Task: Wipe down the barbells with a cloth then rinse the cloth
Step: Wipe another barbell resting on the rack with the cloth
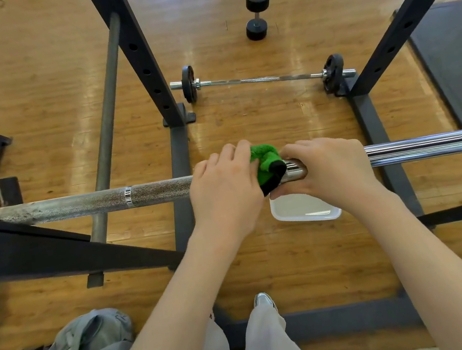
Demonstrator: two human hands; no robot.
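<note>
A: Where do we have the cloth (266,162)?

B: On the bar (90,200), wrapped over it where the knurled shaft meets the shiny sleeve. It is green with a black edge, bunched between our two hands.

A: And our left hand (225,187)?

B: Its grip is closed over the bar and the cloth together, fingers curled down the far side, just to the knurled side of the sleeve collar.

A: The right hand (331,168)?

B: Wrapped round the bar's chrome sleeve, thumb towards the cloth and touching its black edge. Fingers curl round the metal, so that grip is closed on the bar.

A: How does the bar lie?

B: Level across the rack (132,47), running from the left arm of the rack out past our right hand.

A: What sits under the bar?

B: A white tub (305,209) on the floor, directly below our right hand. We cannot tell what is in it.

A: Beyond the bar?

B: A small barbell (261,79) with a black plate at each end lies on the floor between the rack uprights. Farther off stands a black dumbbell (257,13).

A: On the near side of the bar?

B: Our trouser legs, one shoe (264,301), and a grey bag (91,349) to the left.
</note>
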